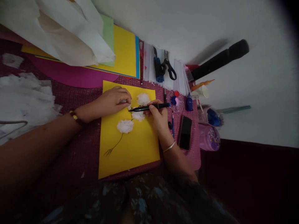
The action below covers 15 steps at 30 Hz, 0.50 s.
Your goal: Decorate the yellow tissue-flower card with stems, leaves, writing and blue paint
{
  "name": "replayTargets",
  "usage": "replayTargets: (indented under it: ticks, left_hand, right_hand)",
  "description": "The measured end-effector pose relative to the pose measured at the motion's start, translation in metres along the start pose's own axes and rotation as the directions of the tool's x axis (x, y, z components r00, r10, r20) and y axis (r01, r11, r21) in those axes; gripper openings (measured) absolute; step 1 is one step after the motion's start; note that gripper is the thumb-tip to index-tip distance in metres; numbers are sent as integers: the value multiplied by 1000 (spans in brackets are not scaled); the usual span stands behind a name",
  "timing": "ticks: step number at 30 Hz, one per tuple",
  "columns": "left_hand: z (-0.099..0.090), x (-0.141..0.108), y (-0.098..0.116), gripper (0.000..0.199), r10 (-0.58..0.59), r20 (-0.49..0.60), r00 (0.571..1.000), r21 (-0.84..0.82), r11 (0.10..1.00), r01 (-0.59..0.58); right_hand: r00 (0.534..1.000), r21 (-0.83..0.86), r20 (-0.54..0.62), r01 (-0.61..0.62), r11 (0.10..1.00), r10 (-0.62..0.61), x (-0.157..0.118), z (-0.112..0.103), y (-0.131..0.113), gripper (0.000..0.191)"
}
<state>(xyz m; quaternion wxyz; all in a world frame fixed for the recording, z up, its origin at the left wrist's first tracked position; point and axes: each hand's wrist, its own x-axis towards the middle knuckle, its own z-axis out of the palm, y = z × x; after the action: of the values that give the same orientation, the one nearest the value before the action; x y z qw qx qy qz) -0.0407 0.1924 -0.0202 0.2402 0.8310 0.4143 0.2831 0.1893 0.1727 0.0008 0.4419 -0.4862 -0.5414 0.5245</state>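
A yellow sheet (pixel 130 149) lies in front of me, bearing white fluffy flowers (pixel 125 126) and dark drawn stems. My right hand (pixel 158 116) grips a black marker pen (pixel 161 106), its tip pointing left and resting at or just above the sheet by a stem. My left hand (pixel 118 99) lies on the upper left of the sheet with bent fingers closed at a white tuft (pixel 129 106), mostly hidden under the fingertips. Another white flower (pixel 143 99) sits above the pen, and one below it (pixel 138 116) is partly covered by my right hand.
Right of the sheet are a phone (pixel 185 133), a blue bottle (pixel 189 102) and a pink glitter jar (pixel 210 138). Scissors (pixel 169 67) lie on white strips at the back. Coloured sheets (pixel 125 51) are stacked at the back left; white scraps (pixel 25 99) pile up at left.
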Motion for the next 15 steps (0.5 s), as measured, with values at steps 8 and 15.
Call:
replayTargets:
  ticks: [8,15]
  left_hand:
    - [-3,1,4,24,7,13,1000,10,1000,-8]
    - [-4,1,4,25,-1,31,1000,19,1000,0]
  right_hand:
    - [1000,27,13,22,999,-23,4,1,5,7]
    - [1000,-37,9,-8,999,9,6,-4,2,4]
